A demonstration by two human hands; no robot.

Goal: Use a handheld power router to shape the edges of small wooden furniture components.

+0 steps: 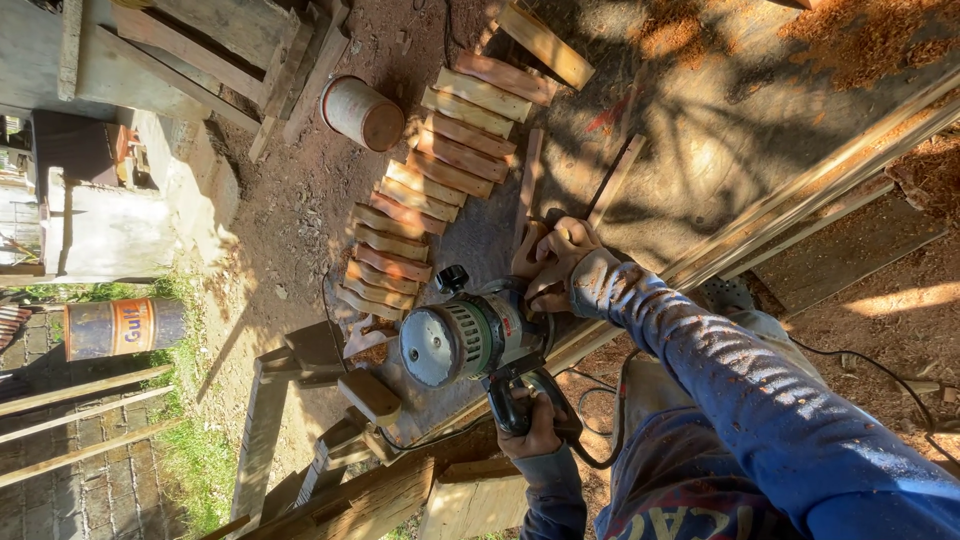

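Outdoor yard of packed dirt and sawdust, strongly sunlit with deep shade. Long timber strips (800,195) run diagonally across the work surface. A row of shaped wooden pieces (425,200) lies laid out on the ground, apparently finished; how many remain uncut cannot be judged. A green-and-silver power router (475,335) sits at the strip's near end. The left hand (535,425) is closed around the router's rear handle. The right hand (555,265), fingers curled, presses on a small wooden workpiece (527,255) just beside the router. The cutter and the cut line are hidden beneath the tool body.
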